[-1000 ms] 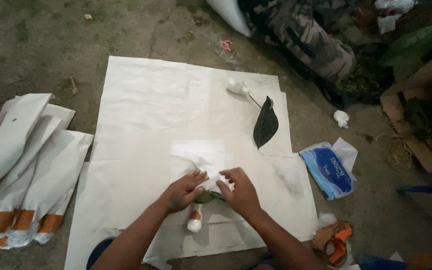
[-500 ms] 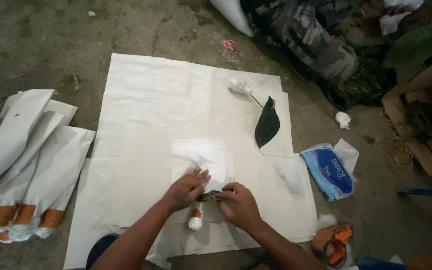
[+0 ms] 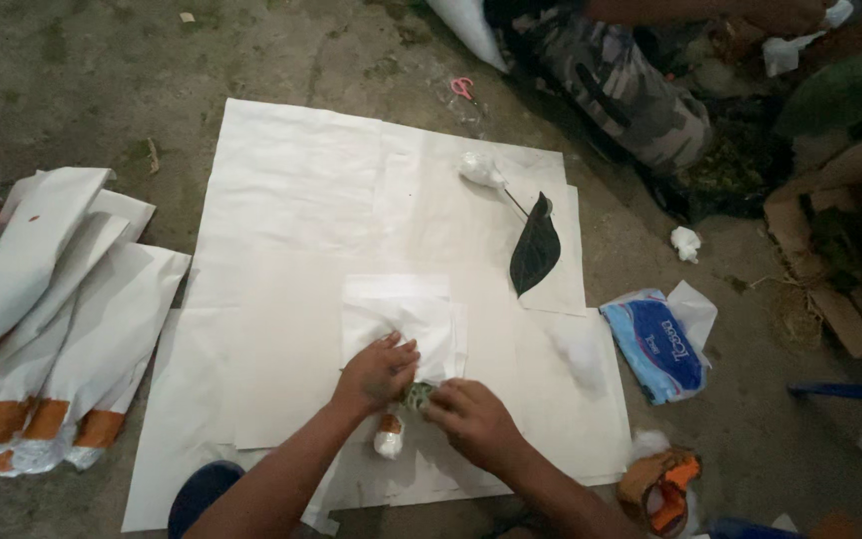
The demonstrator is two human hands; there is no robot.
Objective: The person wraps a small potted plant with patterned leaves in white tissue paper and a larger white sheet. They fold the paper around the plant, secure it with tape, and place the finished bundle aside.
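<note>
White paper sheets [image 3: 291, 200], dark leaf [image 3: 535, 250], blue tissue pack [image 3: 662, 344], tape roll [image 3: 656, 481]

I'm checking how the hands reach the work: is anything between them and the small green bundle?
Nothing visible. The left hand and right hand both touch the green bundle on the white paper, beside the tissue sheet.

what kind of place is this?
Probably an informal floor workspace for wrapping plant cuttings: bare concrete floor, white paper sheets spread on it, a dark leaf with a wrapped stem, and finished paper-wrapped bundles.
</note>
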